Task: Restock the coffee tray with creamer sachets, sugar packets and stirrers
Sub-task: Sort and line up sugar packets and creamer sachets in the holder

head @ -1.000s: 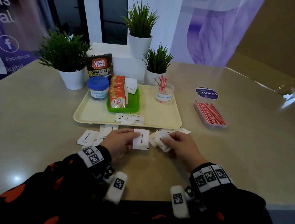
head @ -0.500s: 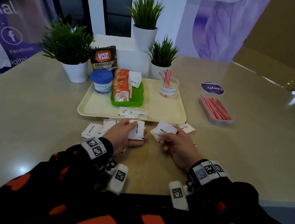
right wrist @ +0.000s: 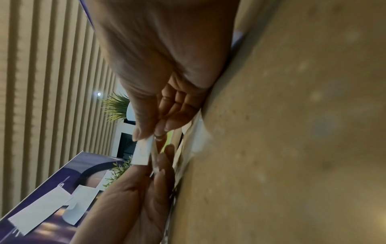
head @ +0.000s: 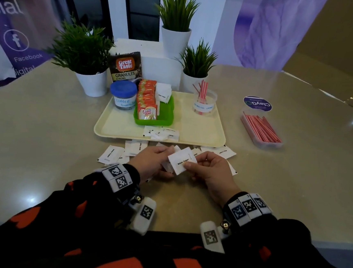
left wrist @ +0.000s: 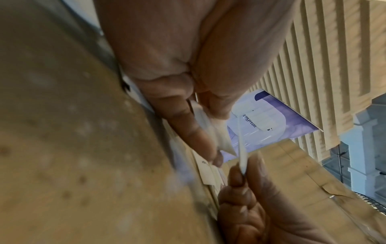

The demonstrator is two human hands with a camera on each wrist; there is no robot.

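Hands first, from the head view: we see the left hand (head: 150,162) and the right hand (head: 210,172) close together just over the table (head: 42,143), in front of the tray (head: 203,134). The right hand pinches a white sugar packet (head: 182,160) by its near corner, thumb on top. The left hand's fingers curl around a few more packets (head: 166,166) under it. Loose sugar packets (head: 114,155) lie on the table around both hands, and a small pile (head: 160,132) lies on the tray's front part. On the tray we also see a green bin (head: 166,120) with orange creamer sachets (head: 147,101), a blue-lid jar (head: 123,95) and a clear cup (head: 204,103) with red stirrers. A box of more stirrers (head: 261,129) sits well to the right of the tray.

From the left wrist, we see the left hand (left wrist: 177,66) holding thin white packets (left wrist: 211,132) between thumb and fingers. The right hand (left wrist: 261,206) pinches one packet's edge (left wrist: 242,156). It is blurry.

From the right wrist, we see the right hand (right wrist: 163,66) with its thumb and finger pressing a white packet (right wrist: 143,153). The left hand (right wrist: 135,198) meets it from below.

A moment ago our hands were a little apart, each with its own packets. Now they have come together, and the top packet is turned so we can read "White Sugar".
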